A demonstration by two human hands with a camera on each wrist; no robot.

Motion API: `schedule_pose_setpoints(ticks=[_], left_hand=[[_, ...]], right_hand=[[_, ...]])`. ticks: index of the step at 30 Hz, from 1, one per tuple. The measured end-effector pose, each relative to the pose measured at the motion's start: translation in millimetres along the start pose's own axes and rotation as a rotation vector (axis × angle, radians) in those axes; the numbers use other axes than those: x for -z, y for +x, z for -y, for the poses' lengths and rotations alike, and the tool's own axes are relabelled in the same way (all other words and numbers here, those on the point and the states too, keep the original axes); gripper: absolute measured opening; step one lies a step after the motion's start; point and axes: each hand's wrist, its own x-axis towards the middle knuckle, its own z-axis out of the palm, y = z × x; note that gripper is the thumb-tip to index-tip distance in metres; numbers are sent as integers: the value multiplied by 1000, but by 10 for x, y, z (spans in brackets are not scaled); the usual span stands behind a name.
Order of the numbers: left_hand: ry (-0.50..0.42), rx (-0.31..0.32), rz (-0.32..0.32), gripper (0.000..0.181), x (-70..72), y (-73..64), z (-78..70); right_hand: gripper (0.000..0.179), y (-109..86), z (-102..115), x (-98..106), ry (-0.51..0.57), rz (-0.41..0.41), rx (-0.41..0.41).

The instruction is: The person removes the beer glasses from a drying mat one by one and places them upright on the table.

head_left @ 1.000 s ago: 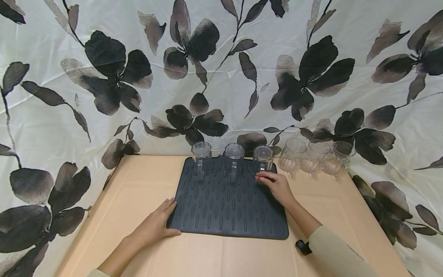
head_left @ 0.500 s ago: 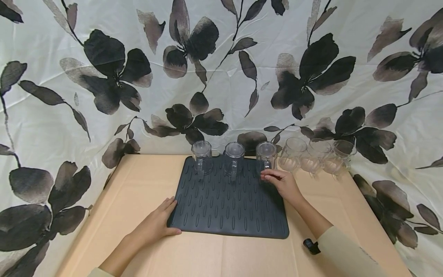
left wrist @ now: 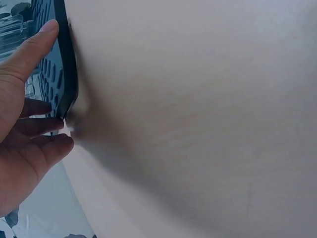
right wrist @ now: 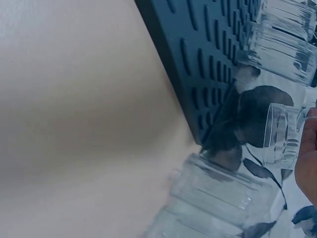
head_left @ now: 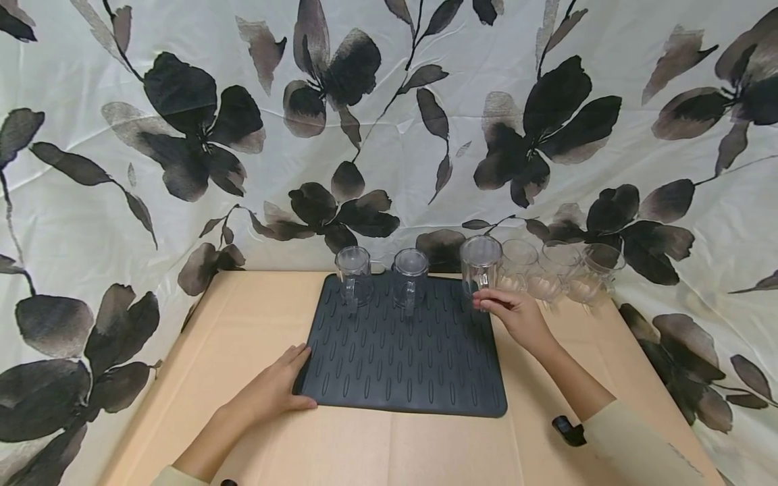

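My right hand (head_left: 515, 318) pinches the handle of a clear glass mug (head_left: 480, 254) above the back right corner of a dark ribbed drying mat (head_left: 401, 368). In the right wrist view this mug (right wrist: 282, 136) hangs apart from the mat, rim facing the table. On the mat's back edge stand two similar mugs, one at the left (head_left: 354, 266) and one in the middle (head_left: 410, 265), both bottom up with handles toward me. My left hand (head_left: 267, 386) rests at the mat's front left corner, fingers extended along the side and thumb at the front edge.
Several clear glasses (head_left: 586, 277) stand close together at the table's back right, just beyond the held mug. A floral cloth (head_left: 425, 121) hangs behind the light wooden table (head_left: 340, 445). Black wrist devices (head_left: 568, 430) show near the sleeves.
My right hand has moved right and lifted the mug up off the mat, toward the glasses at the right. My left hand has stayed at the mat's corner.
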Motion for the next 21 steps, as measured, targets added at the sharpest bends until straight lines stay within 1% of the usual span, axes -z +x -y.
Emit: schedule_pose_setpoints(ticks=[4,9,14,17,21], left_hand=[[4,-5,-2,106,36,10,-10],[4,0,-26,102,106,34,-23],[-1,-9,-47,101,205,63,-65],[12,-45,-84,99,274,78,-105],[54,-112,-160,96,381,99,-181]], right_hand=[[23,8,106,94,-12,7,16],[22,28,240,214,-25,9,32],[23,51,384,315,-43,-4,103],[25,70,469,362,-22,0,149],[27,86,568,408,-3,1,213]])
